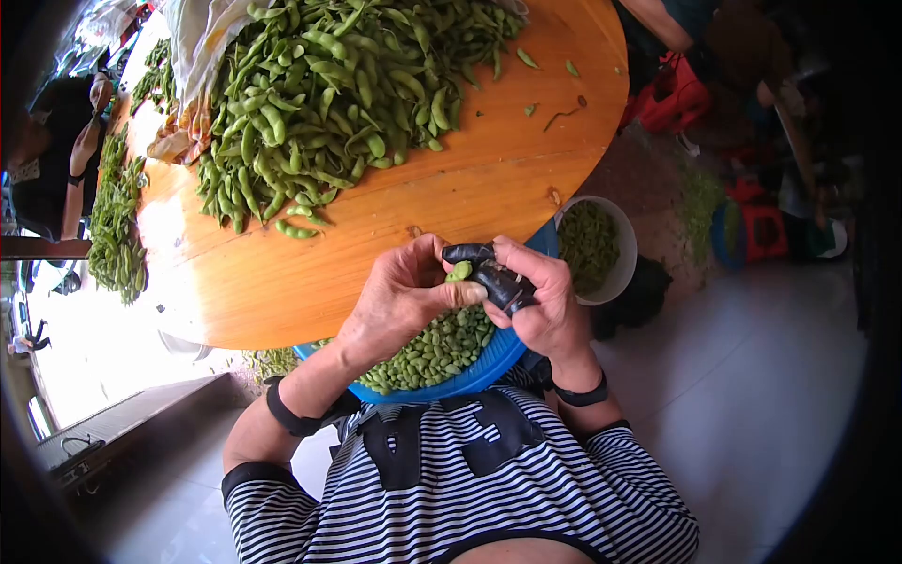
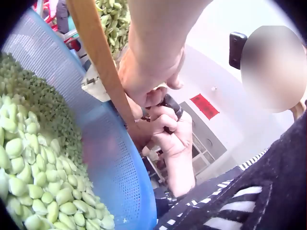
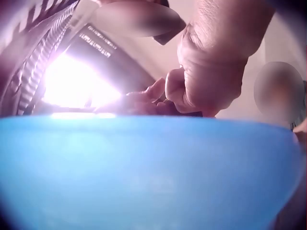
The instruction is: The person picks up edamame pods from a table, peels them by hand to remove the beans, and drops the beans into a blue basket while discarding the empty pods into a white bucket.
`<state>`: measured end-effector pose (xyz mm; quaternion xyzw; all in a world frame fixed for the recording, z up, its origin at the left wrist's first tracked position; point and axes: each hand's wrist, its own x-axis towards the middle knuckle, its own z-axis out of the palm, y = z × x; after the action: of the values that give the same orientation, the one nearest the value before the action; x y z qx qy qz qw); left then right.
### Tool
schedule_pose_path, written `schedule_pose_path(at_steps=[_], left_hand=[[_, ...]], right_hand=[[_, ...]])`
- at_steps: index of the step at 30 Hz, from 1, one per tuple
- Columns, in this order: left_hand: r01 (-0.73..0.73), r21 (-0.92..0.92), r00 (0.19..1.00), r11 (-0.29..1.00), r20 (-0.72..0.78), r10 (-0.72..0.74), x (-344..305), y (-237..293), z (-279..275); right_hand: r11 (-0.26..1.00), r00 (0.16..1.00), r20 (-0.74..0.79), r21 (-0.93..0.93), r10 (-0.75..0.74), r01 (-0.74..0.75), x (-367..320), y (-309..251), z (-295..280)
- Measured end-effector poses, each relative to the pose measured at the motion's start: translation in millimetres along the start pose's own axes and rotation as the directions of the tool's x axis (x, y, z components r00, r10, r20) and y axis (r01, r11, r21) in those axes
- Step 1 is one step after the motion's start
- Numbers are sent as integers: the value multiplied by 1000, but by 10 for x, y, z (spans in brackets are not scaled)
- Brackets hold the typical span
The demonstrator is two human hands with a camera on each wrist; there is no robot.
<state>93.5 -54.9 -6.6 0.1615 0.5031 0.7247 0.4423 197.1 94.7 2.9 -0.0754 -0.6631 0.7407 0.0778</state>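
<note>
Both hands meet over the near edge of the table in the head view. My left hand (image 1: 399, 287) pinches a green soybean pod (image 1: 458, 272) between thumb and fingers. My right hand (image 1: 545, 287) grips the same pod from the other side, with black covers (image 1: 507, 287) on its finger and thumb. Most of the pod is hidden by the fingers. Just below the hands sits a blue basket (image 1: 500, 365) with shelled green beans (image 1: 427, 357) in it. In the left wrist view the beans (image 2: 53, 191) fill one side of the basket.
A large heap of pods (image 1: 329, 94) covers the far part of the wooden table (image 1: 526, 160), beside a cloth sack (image 1: 202, 66). A white bucket (image 1: 624, 246) with green pods or husks stands on the floor at right. Another person's arms (image 1: 85, 146) are at the left.
</note>
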Motion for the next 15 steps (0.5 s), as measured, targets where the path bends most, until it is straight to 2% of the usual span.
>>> schedule_pose_path(at_steps=[1,2,3,4,6,7,9,11,12,13,15], left_hand=[[1,0,1000,1000,-4,-1,-12,10,2],[-1,74,1000,997,-25,3,-18,24,-1],[-1,148,999,989,-45,8,-22,39,-3],[-1,147,999,989,-45,8,-31,63,-19],[138,185,990,973,-39,-133,-51,132,-82],[138,184,990,973,-39,-133,-50,174,-120],[216,319,967,923,58,-246,-37,258,-192],[258,307,955,916,62,-290,-35,306,-174],[252,177,961,951,66,-267,-33,326,-115],[241,44,967,970,69,-244,-35,334,-77],[206,-6,976,979,76,-205,-33,230,-93]], right_hand=[[963,994,-43,-256,-104,90,2,-26,40],[985,997,-81,-174,-14,-1,-10,-53,59],[985,997,-80,-174,-13,-1,-9,-39,60],[968,995,-85,-247,-60,37,-4,-18,57],[945,990,-87,-319,-107,74,-7,-9,49],[934,991,-81,-350,-110,75,-12,-13,44],[922,991,-68,-378,-112,78,-19,-12,65],[729,935,-71,-648,-346,220,-33,-6,145],[680,907,-84,-691,-413,246,-57,32,197],[680,907,-82,-689,-414,248,-68,41,234],[643,894,-112,-734,-435,220,-76,48,274]])
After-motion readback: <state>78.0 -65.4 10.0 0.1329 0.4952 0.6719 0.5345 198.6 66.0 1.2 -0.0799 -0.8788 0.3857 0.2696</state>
